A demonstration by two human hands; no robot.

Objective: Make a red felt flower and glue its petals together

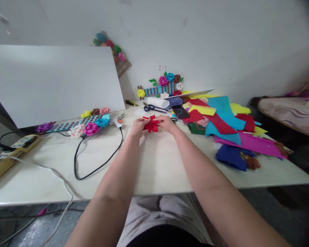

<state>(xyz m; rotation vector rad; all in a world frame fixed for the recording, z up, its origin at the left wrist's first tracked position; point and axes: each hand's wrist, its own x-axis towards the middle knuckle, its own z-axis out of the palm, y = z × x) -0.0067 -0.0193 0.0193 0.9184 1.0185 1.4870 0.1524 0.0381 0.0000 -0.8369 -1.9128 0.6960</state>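
Note:
A red fabric or paper flower (151, 126) with pointed petals is held above the white table (162, 164), between my two hands. My left hand (139, 125) pinches its left edge, and my right hand (167, 122) grips the right edge with closed fingers. Just left of my left hand lies a hot glue gun (117, 122), its black cord looping over the tabletop. Behind the flower rest dark-handled scissors (149, 107) and a white roll (158, 102). Another pair of scissors (173, 120) is partly hidden by my right hand.
Colourful sheets (221, 115) are heaped at the right. A woven strip with flowers (79, 124) lies left, before a leaning white board (54, 82). A yellow power strip (15, 154) occupies the left edge. Another flowered piece (161, 90) stands against the wall.

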